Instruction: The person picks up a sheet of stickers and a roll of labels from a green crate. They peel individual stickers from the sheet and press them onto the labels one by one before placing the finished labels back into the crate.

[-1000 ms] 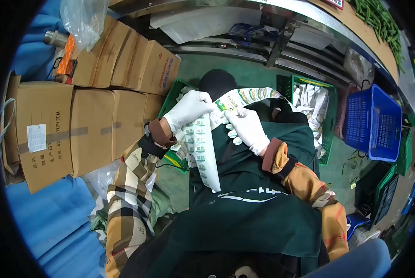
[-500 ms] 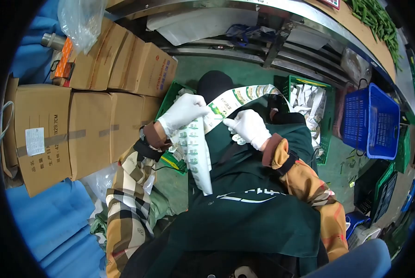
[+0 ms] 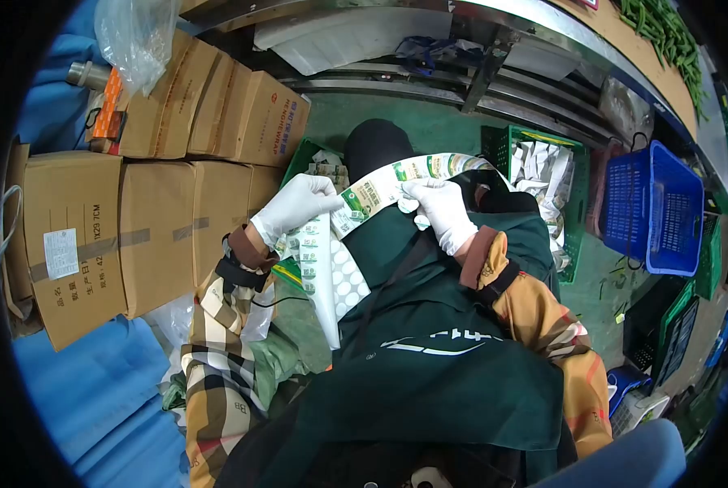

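I'm looking down through the head camera at a dark green apron [image 3: 445,407] that's filling the lap, and a green crate [image 3: 499,148] is sitting off to the right, holding a heap of pale strips [image 3: 543,175]. The long label strip [image 3: 368,202] is arching over the lap, running from the left hand [image 3: 295,207] up past the right hand [image 3: 443,213] and bending toward that crate. I'm judging it light, limp and a little springy, probably slick on its printed face and easy to crease, so I'm favouring a flat pinch at the edges. Below, a label sheet [image 3: 311,252] is hanging in a curl, showing green prints beside pale circles; I'm reading it as floppy, best taken by a corner. The gloved left hand is gripping the strip's near end, with the sheet dangling beneath. The gloved right hand is curling its fingers at the strip's lower edge; whether they're pinching it, I can't tell. Smallest of all, round stickers [image 3: 408,205] are sitting at those fingertips, likely tacky and clingy.
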A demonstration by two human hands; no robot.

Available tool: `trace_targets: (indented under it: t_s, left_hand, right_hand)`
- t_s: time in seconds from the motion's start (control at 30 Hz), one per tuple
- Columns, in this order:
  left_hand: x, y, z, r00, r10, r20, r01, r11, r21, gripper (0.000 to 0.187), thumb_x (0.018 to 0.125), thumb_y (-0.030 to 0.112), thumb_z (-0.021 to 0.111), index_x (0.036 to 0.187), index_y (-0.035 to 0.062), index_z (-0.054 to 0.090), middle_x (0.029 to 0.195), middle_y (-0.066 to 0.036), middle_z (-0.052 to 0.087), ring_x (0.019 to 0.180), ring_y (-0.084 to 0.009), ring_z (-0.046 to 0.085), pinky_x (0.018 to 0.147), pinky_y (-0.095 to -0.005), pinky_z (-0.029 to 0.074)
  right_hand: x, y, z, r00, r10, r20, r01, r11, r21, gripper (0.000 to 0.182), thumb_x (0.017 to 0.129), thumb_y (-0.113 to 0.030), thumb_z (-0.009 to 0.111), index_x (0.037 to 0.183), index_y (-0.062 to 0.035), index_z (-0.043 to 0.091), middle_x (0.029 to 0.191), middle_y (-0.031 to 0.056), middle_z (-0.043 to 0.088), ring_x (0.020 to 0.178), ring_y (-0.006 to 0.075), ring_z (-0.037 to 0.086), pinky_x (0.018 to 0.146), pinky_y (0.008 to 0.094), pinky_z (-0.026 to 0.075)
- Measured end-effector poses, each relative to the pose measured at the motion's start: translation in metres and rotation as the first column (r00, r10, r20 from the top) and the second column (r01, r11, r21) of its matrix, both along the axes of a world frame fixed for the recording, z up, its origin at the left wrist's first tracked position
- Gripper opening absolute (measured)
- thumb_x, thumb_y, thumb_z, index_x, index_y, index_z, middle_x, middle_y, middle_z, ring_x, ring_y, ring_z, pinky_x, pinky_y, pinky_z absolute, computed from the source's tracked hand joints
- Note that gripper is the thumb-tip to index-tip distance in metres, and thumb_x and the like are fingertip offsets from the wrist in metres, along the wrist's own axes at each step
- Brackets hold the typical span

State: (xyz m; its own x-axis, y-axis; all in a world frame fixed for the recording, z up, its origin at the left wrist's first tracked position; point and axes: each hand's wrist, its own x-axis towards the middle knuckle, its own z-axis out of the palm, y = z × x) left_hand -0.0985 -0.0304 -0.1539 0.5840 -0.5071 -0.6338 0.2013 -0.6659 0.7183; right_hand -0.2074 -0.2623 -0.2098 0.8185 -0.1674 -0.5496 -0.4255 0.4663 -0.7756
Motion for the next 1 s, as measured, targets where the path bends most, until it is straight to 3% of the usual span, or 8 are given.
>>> trace_targets:
  t_s: [0.13,0.23,0.4,0.53,0.57,0.63,0.67,1.0]
  left_hand:
    - [0.0,0.006,-0.005,1.0,-0.005,0.006,0.006,1.0,-0.009,0.021,0.087,0.015,0.069,0.072,0.0037,0.06,0.065,0.003,0.058,0.059,-0.003,0.052,0.054,-0.0205,0.041]
    - [-0.003,0.004,0.004,0.997,0.044,-0.068,-0.043,0.999,0.023,0.021,0.087,0.015,0.069,0.072,0.0032,0.06,0.067,0.003,0.058,0.06,-0.0029,0.052,0.055,-0.0204,0.042]
    - [-0.005,0.003,0.015,0.998,0.006,-0.055,-0.006,1.0,0.007,0.021,0.088,0.015,0.068,0.073,0.0028,0.059,0.068,0.003,0.059,0.061,-0.0028,0.053,0.056,-0.0203,0.043]
    - [-0.007,0.01,0.017,0.998,0.002,-0.064,-0.001,1.0,0.024,0.022,0.088,0.015,0.068,0.072,0.0026,0.059,0.068,0.003,0.059,0.062,-0.0034,0.054,0.057,-0.0211,0.044]
    - [-0.006,0.013,0.016,0.999,0.003,-0.054,-0.001,0.999,0.036,0.022,0.088,0.015,0.068,0.073,0.0024,0.059,0.068,0.002,0.06,0.063,-0.0037,0.054,0.057,-0.0214,0.044]
    - [-0.005,0.018,0.012,0.999,0.005,-0.035,-0.003,0.998,0.06,0.021,0.088,0.014,0.068,0.073,0.0021,0.06,0.069,0.002,0.06,0.063,-0.0043,0.055,0.058,-0.0219,0.045]
    - [-0.005,0.02,0.014,0.999,0.02,-0.041,-0.016,0.996,0.09,0.019,0.087,0.014,0.068,0.074,0.0016,0.061,0.07,0.001,0.061,0.064,-0.005,0.056,0.059,-0.0224,0.046]
    - [-0.008,0.05,0.003,0.997,0.065,-0.04,-0.059,0.991,0.121,0.019,0.087,0.014,0.07,0.074,0.0021,0.062,0.069,0.003,0.06,0.063,-0.0035,0.052,0.058,-0.0211,0.044]
  right_hand:
    - [-0.002,0.007,0.014,0.992,0.073,-0.107,-0.081,0.994,-0.068,0.023,0.084,-0.021,0.072,0.084,0.0013,0.069,0.07,0.0077,0.068,0.058,0.0124,0.064,0.052,0.0259,0.049]
    - [0.0,0.002,-0.003,0.954,0.298,-0.041,-0.194,0.506,-0.84,0.03,0.082,-0.028,0.075,0.08,0.0011,0.068,0.068,0.0115,0.068,0.058,0.0191,0.066,0.056,0.033,0.052]
    - [0.002,-0.015,-0.006,0.936,0.312,-0.165,-0.346,0.717,-0.605,0.037,0.079,-0.037,0.077,0.078,-0.0006,0.069,0.067,0.0153,0.068,0.063,0.027,0.068,0.063,0.0358,0.053]
    - [-0.007,-0.029,-0.017,0.924,0.293,-0.246,-0.369,0.515,-0.774,0.038,0.076,-0.042,0.075,0.079,-0.005,0.07,0.077,0.0172,0.068,0.076,0.0335,0.068,0.073,0.0416,0.053]
    - [-0.008,-0.036,-0.031,0.935,0.292,-0.201,-0.342,0.593,-0.729,0.037,0.08,-0.04,0.075,0.079,-0.0035,0.069,0.073,0.0139,0.069,0.064,0.0268,0.068,0.063,0.0354,0.053]
    - [-0.006,-0.045,-0.005,0.981,0.118,-0.155,-0.143,0.976,-0.166,0.036,0.087,-0.036,0.071,0.084,-0.0002,0.069,0.068,0.0087,0.068,0.052,0.016,0.062,0.05,0.0251,0.049]
    - [-0.005,-0.053,-0.023,0.995,0.058,-0.075,-0.063,0.996,-0.058,0.032,0.091,-0.029,0.069,0.093,0.0034,0.067,0.069,0.0047,0.065,0.046,0.0074,0.055,0.043,0.0167,0.041]
    - [0.001,-0.036,-0.033,0.999,0.042,-0.009,-0.042,0.997,0.06,0.03,0.082,-0.008,0.076,0.104,0.0023,0.058,0.083,0.0068,0.069,0.058,0.0063,0.06,0.043,0.0181,0.04]
